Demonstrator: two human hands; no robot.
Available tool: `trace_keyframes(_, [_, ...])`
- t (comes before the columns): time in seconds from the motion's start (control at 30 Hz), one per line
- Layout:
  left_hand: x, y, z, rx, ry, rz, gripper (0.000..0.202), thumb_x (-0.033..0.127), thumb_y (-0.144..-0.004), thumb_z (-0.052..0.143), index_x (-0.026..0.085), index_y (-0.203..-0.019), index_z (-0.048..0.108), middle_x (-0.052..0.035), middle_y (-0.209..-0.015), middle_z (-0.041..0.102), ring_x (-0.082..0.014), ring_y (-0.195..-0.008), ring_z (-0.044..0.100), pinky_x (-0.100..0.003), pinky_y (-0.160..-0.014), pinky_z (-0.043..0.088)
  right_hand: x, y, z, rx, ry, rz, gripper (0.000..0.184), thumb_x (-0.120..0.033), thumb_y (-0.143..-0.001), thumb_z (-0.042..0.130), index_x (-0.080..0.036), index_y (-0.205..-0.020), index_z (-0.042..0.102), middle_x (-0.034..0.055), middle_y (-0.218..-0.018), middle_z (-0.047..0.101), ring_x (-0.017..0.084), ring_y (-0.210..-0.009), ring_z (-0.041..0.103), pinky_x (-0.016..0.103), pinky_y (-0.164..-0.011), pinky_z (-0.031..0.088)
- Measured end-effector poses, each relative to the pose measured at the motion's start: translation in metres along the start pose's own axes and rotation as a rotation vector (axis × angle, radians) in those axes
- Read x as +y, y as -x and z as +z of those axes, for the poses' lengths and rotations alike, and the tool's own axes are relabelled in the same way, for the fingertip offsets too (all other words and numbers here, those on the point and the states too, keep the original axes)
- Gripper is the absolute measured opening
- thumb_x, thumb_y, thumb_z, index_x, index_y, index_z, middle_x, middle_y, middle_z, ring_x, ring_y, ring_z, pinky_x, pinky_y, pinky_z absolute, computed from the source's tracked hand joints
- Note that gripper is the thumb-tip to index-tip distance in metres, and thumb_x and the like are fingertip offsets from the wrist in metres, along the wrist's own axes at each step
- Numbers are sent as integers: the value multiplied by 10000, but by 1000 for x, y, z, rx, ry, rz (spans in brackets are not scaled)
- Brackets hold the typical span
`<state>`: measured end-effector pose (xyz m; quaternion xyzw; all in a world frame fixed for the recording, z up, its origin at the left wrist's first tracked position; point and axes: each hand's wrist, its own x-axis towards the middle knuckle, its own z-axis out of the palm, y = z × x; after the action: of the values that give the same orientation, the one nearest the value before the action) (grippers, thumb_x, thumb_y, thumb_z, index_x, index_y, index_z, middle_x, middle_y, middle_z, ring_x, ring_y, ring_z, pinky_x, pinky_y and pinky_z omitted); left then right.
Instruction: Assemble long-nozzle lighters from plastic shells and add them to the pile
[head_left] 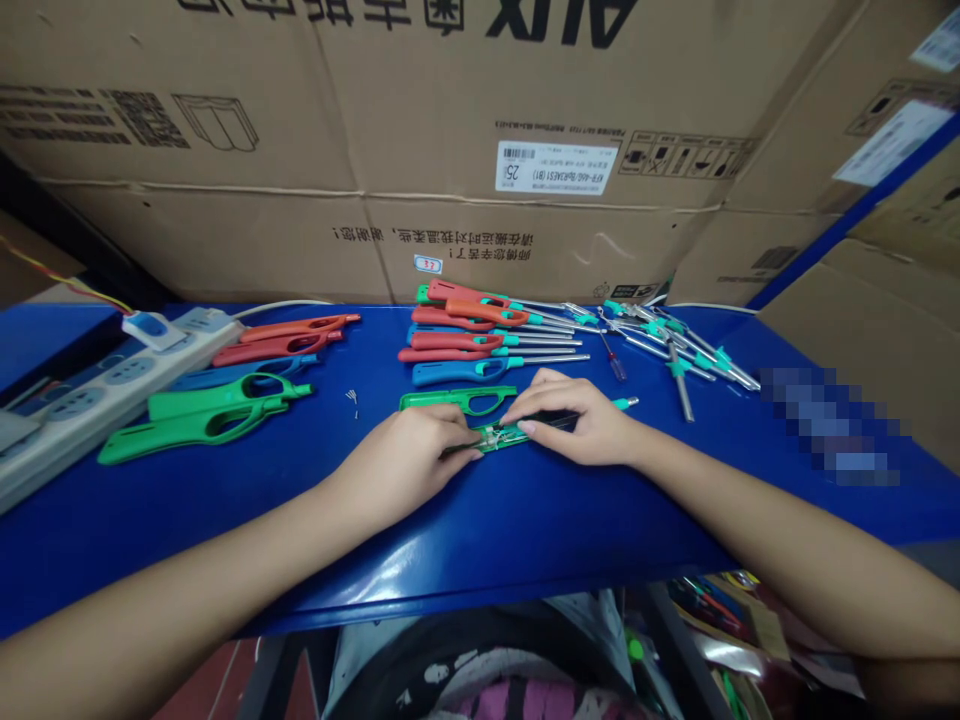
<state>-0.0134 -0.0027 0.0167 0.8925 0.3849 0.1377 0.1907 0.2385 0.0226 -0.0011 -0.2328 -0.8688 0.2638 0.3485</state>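
Note:
An opened green long-reach lighter [495, 438] lies near the middle of the table, its inner parts and thin wires showing. My left hand [416, 450] is closed on its left end, thumb and fingertips gripping the casing. Across its right part, my right hand [577, 418] has its fingers bent and pressed onto the lighter, partly hiding it. The metal-tipped rod [631, 402] sticks out beyond that hand. Just behind lies a loose green handle shell [491, 398]. Something dark under my right palm is too hidden to name.
Several lighters with coloured handles [457, 342] lie behind my hands. Lighter rods [679, 340] are piled right of a small screwdriver [615, 362]. Empty handle shells [217, 400], tiny screws [352, 400] and a power strip [112, 385] are leftward. A cardboard box [300, 215] walls the back.

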Motion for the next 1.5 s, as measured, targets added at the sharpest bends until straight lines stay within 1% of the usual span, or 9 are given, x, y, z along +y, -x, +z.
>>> trace_keyframes(0.17, [0, -3, 0, 40, 121, -36, 126, 156, -894, 695, 174, -977, 788, -46, -923, 727, -185, -853, 682, -293, -796, 519, -4, 0, 1, -106, -20, -62, 233, -155, -915, 631, -194, -1119, 735, 68, -1034, 782, 161, -839, 633, 348, -812, 497])
trace_keyframes(0.33, [-2, -5, -2, 36, 201, -119, 107, 162, -877, 712, 179, -949, 790, -26, -856, 708, -138, -706, 649, -253, -692, 490, -1, 1, 2, -104, -53, -44, 248, -155, -922, 626, -201, -1142, 730, 72, -1052, 780, 171, -883, 658, 360, -831, 496])
trace_keyframes(0.53, [-7, -5, 1, 31, 271, -146, 91, 152, -871, 693, 177, -911, 770, -13, -833, 699, -100, -595, 598, -228, -611, 461, 1, 1, 2, -97, -65, -39, 237, -150, -913, 636, -199, -1121, 740, 71, -1026, 784, 170, -857, 658, 361, -817, 493])
trace_keyframes(0.77, [-6, -4, 7, 97, 217, -141, 70, 182, -846, 701, 185, -880, 762, -13, -862, 706, -113, -629, 605, -239, -624, 468, -5, -1, 2, -133, 11, -111, 280, -136, -918, 607, -203, -1167, 719, 71, -1053, 780, 165, -844, 656, 353, -806, 501])
trace_keyframes(0.97, [-4, -4, 2, 68, 208, -135, 127, 160, -860, 678, 187, -922, 786, -26, -848, 715, -128, -648, 623, -251, -637, 483, -14, 0, -2, -209, 147, -153, 303, -160, -918, 587, -215, -1203, 675, 64, -1090, 755, 180, -878, 634, 364, -861, 525])
trace_keyframes(1.07, [-3, -5, -1, 60, 175, -124, 123, 168, -872, 686, 189, -927, 793, -28, -831, 711, -134, -664, 625, -257, -651, 486, -15, 1, -8, -211, 243, -83, 231, -206, -930, 577, -203, -1145, 661, 90, -1115, 696, 200, -992, 630, 368, -907, 516])
trace_keyframes(1.23, [-1, -4, -1, 56, 124, -113, 139, 150, -873, 687, 187, -951, 795, -33, -850, 712, -135, -669, 622, -260, -651, 485, -17, 3, -16, -329, 468, 118, 179, -323, -944, 593, -199, -1072, 611, 68, -1059, 636, 178, -850, 615, 296, -688, 473])
trace_keyframes(1.3, [-1, -4, -1, 53, 114, -107, 138, 156, -878, 684, 187, -956, 794, -34, -854, 712, -139, -677, 626, -264, -657, 487, -16, 3, -16, -358, 470, 140, 152, -332, -957, 589, -199, -1030, 592, 43, -989, 639, 162, -804, 595, 283, -665, 441])
trace_keyframes(1.5, [0, -3, -1, 59, 83, -59, 147, 176, -905, 659, 191, -970, 790, -44, -879, 713, -164, -743, 654, -278, -677, 499, -11, 5, -16, -311, 341, 156, 116, -307, -956, 614, -193, -978, 599, 18, -909, 642, 124, -723, 545, 251, -649, 412])
